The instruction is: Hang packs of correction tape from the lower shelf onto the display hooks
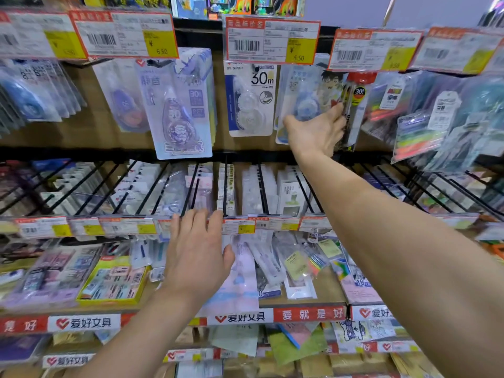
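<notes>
My right hand (316, 132) grips a clear, blue correction tape pack (304, 103) beside the "30m" pack (252, 100); my left hand (196, 255) is spread flat, holding nothing.

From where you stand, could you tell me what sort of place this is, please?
Probably a stationery shop: barcoded price tags above hanging correction tape packs, wire dividers sorting more stock below. The right hand holds one pack up among them.
</notes>
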Tool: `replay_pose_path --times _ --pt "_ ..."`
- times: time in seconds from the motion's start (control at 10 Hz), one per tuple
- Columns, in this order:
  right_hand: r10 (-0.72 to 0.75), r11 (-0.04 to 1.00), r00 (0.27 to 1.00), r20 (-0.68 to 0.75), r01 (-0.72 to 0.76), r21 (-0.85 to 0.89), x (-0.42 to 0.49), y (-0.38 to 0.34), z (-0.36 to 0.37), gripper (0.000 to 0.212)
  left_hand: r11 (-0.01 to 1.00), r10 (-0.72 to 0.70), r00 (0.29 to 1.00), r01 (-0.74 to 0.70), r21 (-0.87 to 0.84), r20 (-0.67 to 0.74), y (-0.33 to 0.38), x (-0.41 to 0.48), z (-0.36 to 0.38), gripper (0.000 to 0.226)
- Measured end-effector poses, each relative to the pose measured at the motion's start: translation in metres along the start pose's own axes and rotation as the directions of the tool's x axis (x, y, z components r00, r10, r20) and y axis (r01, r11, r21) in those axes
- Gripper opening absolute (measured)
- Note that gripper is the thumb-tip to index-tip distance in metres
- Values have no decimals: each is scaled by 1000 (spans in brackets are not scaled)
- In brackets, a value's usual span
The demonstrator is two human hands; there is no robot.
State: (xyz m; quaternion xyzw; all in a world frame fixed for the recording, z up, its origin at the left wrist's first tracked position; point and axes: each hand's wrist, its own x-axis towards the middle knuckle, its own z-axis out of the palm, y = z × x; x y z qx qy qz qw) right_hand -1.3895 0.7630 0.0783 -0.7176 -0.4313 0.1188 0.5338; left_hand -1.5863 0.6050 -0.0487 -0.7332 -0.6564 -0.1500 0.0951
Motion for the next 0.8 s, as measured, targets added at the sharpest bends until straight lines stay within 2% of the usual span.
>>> replay_pose_path --times 0.4,0.6,0.7,0.8 --pt "1 1000 998 61 0 -6 1 2 -12 115 1000 23 999 -22 -21 38 -2 -1 -5 60" --pt "33 999 999 34 -33 10 -19 4 -16 115 999 41 996 -39 -30 78 -1 1 -13 63" --pt "-29 999 998 57 28 17 -53 16 -16 103 998 47 996 -44 -42 76 -1 0 -16 62" --pt "-110 993 981 157 114 -12 -99 32 -14 83 998 49 994 -47 -29 98 -4 1 -19 61"
